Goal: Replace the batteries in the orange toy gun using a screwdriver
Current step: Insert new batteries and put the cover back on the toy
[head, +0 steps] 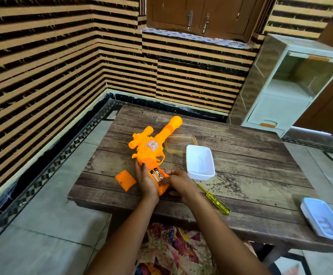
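The orange toy gun (151,147) lay toward the worktop's (251,165) front-left corner with its handle open and batteries (157,175) exposed. I saw my left hand (145,179) and right hand (178,180) with fingers clamped on the handle.

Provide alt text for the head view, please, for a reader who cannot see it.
A person's left grip and right grip hold the handle of an orange toy gun lying on a wooden table, its battery compartment open with batteries showing. The orange cover lies left of it; a yellow screwdriver and white tub lie right.
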